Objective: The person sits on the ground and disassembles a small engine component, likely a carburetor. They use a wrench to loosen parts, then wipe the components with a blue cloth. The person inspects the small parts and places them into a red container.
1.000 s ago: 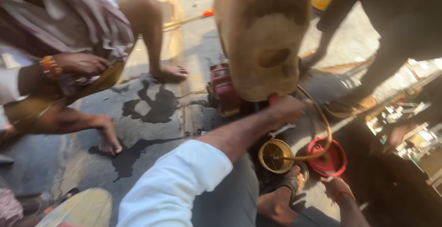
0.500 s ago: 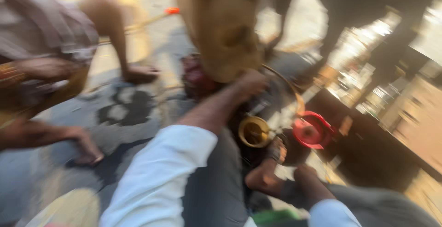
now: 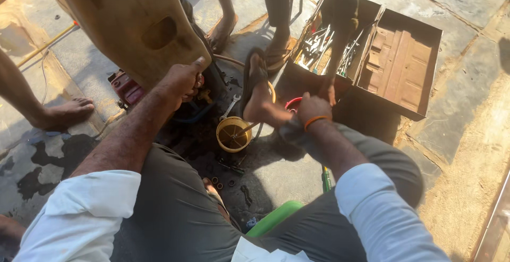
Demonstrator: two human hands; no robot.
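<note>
Beside your curled right hand [image 3: 313, 108], the metal toolbox [image 3: 409, 55] holds wrenches [image 3: 319, 41]; your left hand [image 3: 183, 78] grips the tan tank [image 3: 127, 23].

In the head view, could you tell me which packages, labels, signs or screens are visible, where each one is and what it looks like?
No packages, labels, signs or screens show.
Closest is an open metal toolbox, upper right on the paved ground: rectangular, rusty brown, its trays full of wrenches.
A round yellow tin sits at centre on the ground, plain.
The left hand presses on a large tan container, unlabelled.
The right hand is by a red tin.
</note>
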